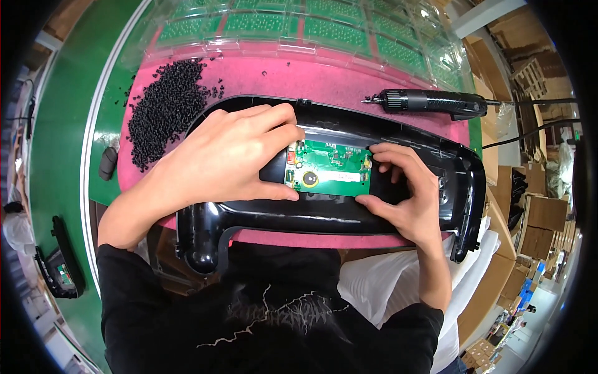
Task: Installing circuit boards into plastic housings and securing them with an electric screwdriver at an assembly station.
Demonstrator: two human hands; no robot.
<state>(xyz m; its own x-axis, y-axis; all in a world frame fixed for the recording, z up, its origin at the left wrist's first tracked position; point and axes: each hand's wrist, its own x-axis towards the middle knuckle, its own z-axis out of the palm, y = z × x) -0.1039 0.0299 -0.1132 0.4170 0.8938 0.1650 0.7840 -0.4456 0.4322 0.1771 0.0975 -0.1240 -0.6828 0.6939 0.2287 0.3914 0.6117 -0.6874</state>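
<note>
A green circuit board (339, 163) lies over the inside of a glossy black plastic housing (274, 215), which has a curved leg at each end. My left hand (246, 146) grips the board's left edge, thumb at the lower corner and fingers at the upper one. On the opposite edge, my right hand (408, 187) closes on the board with its thumb below and its fingers above. A round dark part and a pale strip show on the board's face. Whether the board rests fully on the housing I cannot tell.
Black screws (165, 106) are heaped on the pink mat (261, 75) at the left. A black electric screwdriver (430, 101) lies behind the housing at right, its cable running right. Clear plastic trays (261, 25) of green boards stand at the back. Another black housing (59, 262) lies far left.
</note>
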